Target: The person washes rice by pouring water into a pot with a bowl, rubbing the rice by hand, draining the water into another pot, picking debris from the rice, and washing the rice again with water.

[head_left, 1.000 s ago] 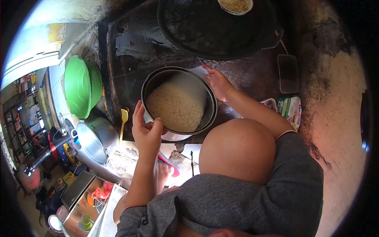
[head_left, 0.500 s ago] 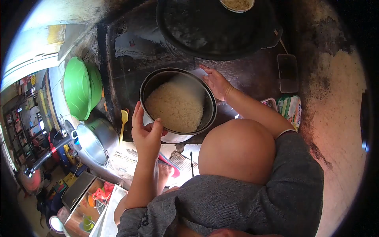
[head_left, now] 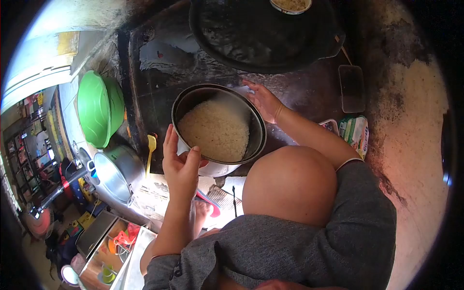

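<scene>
A round dark-rimmed pot (head_left: 217,128) with a pale outer body stands on the dark counter. Cooked-looking rice (head_left: 212,130) lies inside it, with a hazy patch over its upper right. My left hand (head_left: 181,159) holds the pot's lower left side, thumb near the rim and fingers along the outside. On the upper right side my right hand (head_left: 263,101) rests against the pot, fingers stretched out and apart, partly over something pale at the pot's edge.
A large black lid or pan (head_left: 266,38) with a small bowl (head_left: 291,5) lies beyond the pot. Left are a green basin (head_left: 99,108), a yellow spoon (head_left: 152,145) and a metal pot (head_left: 113,176). A clear container (head_left: 352,89) and a packet (head_left: 355,133) lie right.
The pot and my left hand have shifted very slightly to the right. My right hand stays at the pot's side in nearly the same pose.
</scene>
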Demonstrator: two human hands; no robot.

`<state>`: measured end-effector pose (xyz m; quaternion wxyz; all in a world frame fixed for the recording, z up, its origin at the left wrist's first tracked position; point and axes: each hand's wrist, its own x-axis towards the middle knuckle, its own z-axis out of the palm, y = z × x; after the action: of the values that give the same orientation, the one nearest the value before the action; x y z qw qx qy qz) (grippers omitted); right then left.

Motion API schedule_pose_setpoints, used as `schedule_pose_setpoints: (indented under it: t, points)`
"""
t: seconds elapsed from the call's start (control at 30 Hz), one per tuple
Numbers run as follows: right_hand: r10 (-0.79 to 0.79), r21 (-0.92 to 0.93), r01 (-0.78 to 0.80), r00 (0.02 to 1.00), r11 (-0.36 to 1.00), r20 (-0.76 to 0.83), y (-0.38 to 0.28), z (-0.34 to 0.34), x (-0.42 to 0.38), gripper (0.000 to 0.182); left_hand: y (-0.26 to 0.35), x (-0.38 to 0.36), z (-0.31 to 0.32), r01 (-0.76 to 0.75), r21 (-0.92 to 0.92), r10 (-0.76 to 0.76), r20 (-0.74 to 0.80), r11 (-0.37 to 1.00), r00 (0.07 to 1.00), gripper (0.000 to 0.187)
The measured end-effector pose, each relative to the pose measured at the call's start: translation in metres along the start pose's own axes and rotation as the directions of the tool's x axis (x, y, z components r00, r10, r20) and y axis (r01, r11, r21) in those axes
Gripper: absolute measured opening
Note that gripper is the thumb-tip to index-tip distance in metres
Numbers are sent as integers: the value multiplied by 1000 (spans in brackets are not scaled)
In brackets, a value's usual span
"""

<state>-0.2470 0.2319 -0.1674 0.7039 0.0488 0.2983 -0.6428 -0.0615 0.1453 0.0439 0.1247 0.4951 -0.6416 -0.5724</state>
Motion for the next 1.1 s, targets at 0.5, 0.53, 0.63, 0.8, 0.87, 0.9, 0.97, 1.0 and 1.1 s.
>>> schedule_pose_setpoints:
  t: [0.5, 0.53, 0.63, 0.8, 0.87, 0.9, 0.97, 1.0, 1.1]
  points:
    - [1, -43, -4, 998, 999, -61, 3, -8, 3, 88, 1, -1, 1, 7, -67, -4, 48, 998, 999, 58]
    - [2, -44, -4, 998, 999, -61, 2, -4, 2, 88, 2, -1, 1, 10, -82, -5, 53, 997, 999, 58]
    - [38, 38, -31, 982, 999, -186, 0, 3, 0, 62, 5, 0, 3, 16, -63, -13, 54, 998, 998, 59]
    - [22, 16, -20, 991, 1000, -129, 0, 2, -1, 64, 6, -1, 6, 25, -88, -22, 35, 996, 999, 62]
    - [16, 2, -16, 991, 1000, -136, 0, 3, -2, 65, 7, 0, 7, 27, -93, -26, 13, 995, 1000, 64]
    - [10, -13, -12, 990, 1000, -144, -1, 5, -2, 65, 6, 0, 5, 27, -112, -22, 44, 993, 999, 63]
    - [13, -21, -17, 986, 1000, -164, -2, 9, -4, 66, 6, 0, 4, 27, -131, -18, 74, 991, 997, 61]
    - [15, -29, -21, 983, 999, -183, -3, 11, -4, 66, 6, 0, 4, 37, -145, -26, 75, 989, 997, 61]
    - [50, 6, -50, 990, 999, -135, -2, 7, -3, 68, 8, 0, 4, 44, -150, -31, 83, 988, 996, 62]
